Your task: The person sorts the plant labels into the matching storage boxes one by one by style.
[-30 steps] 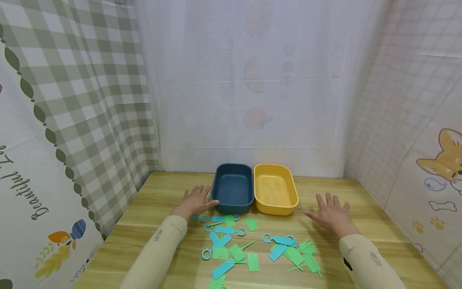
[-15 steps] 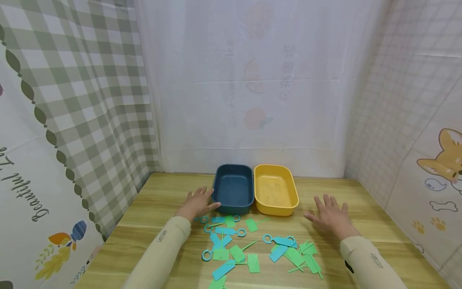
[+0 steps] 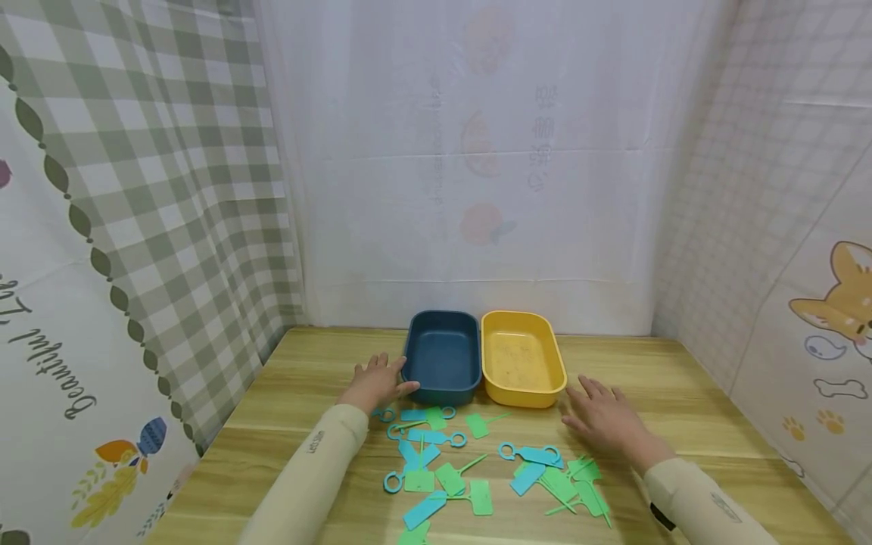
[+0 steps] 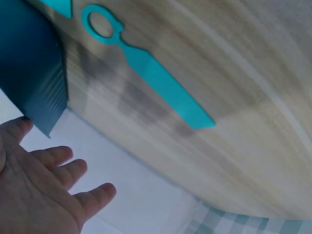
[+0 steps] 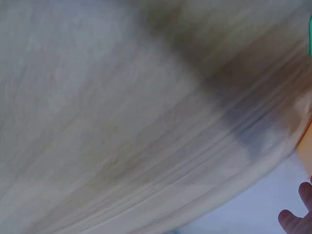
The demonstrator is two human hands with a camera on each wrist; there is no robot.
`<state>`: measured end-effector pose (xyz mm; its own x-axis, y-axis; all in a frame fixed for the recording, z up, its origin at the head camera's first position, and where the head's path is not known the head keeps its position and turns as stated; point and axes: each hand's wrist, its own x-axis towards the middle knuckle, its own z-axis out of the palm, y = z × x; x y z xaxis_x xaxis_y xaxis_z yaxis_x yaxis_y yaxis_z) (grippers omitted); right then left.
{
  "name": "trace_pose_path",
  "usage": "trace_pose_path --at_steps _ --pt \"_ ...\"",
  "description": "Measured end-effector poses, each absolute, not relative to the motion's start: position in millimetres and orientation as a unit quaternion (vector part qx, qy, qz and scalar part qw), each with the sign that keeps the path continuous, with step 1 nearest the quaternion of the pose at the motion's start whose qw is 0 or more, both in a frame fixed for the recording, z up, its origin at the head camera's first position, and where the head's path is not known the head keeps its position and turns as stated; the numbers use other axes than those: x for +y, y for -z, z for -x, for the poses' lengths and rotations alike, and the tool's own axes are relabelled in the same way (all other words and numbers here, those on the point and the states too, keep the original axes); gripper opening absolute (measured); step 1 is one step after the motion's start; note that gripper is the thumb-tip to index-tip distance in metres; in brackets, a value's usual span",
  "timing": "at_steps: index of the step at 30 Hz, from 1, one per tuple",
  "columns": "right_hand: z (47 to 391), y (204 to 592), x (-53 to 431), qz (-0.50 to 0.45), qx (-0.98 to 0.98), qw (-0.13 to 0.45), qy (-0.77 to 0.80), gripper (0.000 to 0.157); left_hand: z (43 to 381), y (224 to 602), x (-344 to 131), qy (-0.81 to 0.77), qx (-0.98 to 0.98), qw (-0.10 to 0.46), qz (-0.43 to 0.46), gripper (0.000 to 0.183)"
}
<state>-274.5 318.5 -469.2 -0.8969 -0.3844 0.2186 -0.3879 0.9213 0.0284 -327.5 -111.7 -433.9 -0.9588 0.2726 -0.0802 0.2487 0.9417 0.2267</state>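
My left hand (image 3: 375,384) is spread beside the left wall of a dark blue bin (image 3: 444,356), its fingers straight and holding nothing. In the left wrist view a fingertip is near or at the bin's edge; contact is unclear. A blue ring-ended tag (image 4: 156,80) lies on the table below that hand. On the right, my right hand (image 3: 605,415) hovers near the front right corner of a yellow bin (image 3: 521,357), fingers extended, nothing held. Several flat blue tags (image 3: 429,437) and green tags (image 3: 481,497) lie scattered in front of the bins.
Both bins stand side by side at the back of the wooden table (image 3: 286,424). A white cloth (image 3: 477,189) hangs behind them. Checkered cloth (image 3: 184,166) closes off the left, and a printed cloth (image 3: 783,250) the right. A mixed pile of tags (image 3: 562,481) lies near the right hand.
My right hand has moved left toward the yellow bin, its fingers now closer together. The left hand has shifted slightly right along the blue bin. Tags and bins stay in place.
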Motion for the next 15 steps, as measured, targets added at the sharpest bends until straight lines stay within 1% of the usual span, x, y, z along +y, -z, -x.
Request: trace_pose_path --at_steps 4,10,15 --pt "269.7 473.6 310.4 -0.234 -0.964 0.123 -0.015 0.055 327.3 431.3 -109.0 -0.089 0.986 0.056 -0.129 0.075" --pt "256.6 476.7 292.7 -0.289 -0.948 0.126 -0.043 0.039 328.0 430.4 -107.6 -0.074 0.988 0.049 -0.128 0.075" --pt "246.1 473.8 273.2 -0.327 -0.936 0.111 -0.060 0.038 327.9 430.9 -108.3 -0.069 0.988 0.048 -0.126 0.076"
